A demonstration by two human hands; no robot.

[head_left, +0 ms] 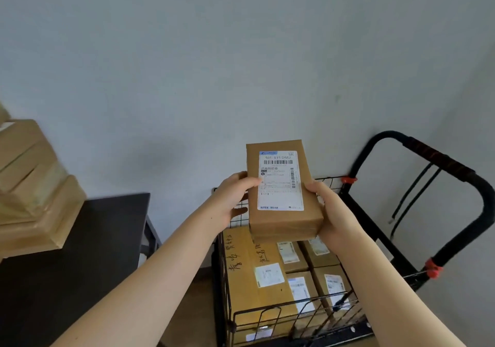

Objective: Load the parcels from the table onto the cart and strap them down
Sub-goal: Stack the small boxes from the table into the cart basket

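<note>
- Our left hand [233, 199] and right hand [330, 210] each curl a grip round one long side of a parcel [284, 194], held above the cart [294, 317].
- Released unevenly, it could tip off the boxes [267, 274] beneath.
- The stack [34, 194] on the table [80, 266], far left, leans and might slide.
- The parcel is flat brown card, white label up.

A plain, pale grey-blue painted wall [187, 65] fills the whole upper half of the view, unbroken and evenly lit by soft, diffuse light that leaves only faint, blurred shadows low down on it. Against it at the lower left stands a matt black flat-topped table [107, 228], with a grey metal leg [153, 230] showing under its right corner. Beside that leg a narrow strip of dull brown floor [192, 325] is visible.
</note>
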